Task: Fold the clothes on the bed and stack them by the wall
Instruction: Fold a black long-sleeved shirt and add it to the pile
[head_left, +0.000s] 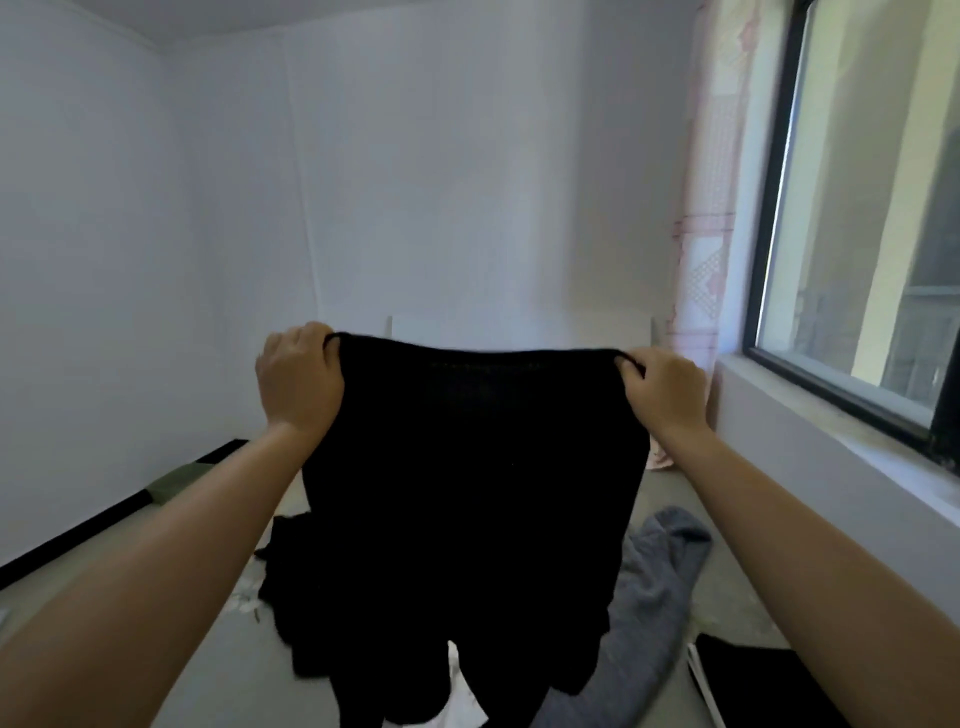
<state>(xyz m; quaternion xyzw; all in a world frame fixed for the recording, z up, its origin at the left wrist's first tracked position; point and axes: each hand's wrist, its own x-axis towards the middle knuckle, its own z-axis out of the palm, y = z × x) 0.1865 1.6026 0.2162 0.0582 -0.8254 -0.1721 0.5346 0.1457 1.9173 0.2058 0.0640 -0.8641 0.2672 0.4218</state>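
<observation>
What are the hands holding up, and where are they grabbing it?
A black garment, held up by its top edge: the left hand grips one top corner, the right hand the other.

Both arms are stretched out straight in front, bare forearms angling up from the bottom corners toward the middle. Left hand (298, 376) is raised, back of the hand facing the camera, fingers curled over and pinching the top left corner of a black garment (467, 467). Right hand (665, 387) sits level with it, fingers curled the same way on the top right corner, wrists pretty much straight.
</observation>
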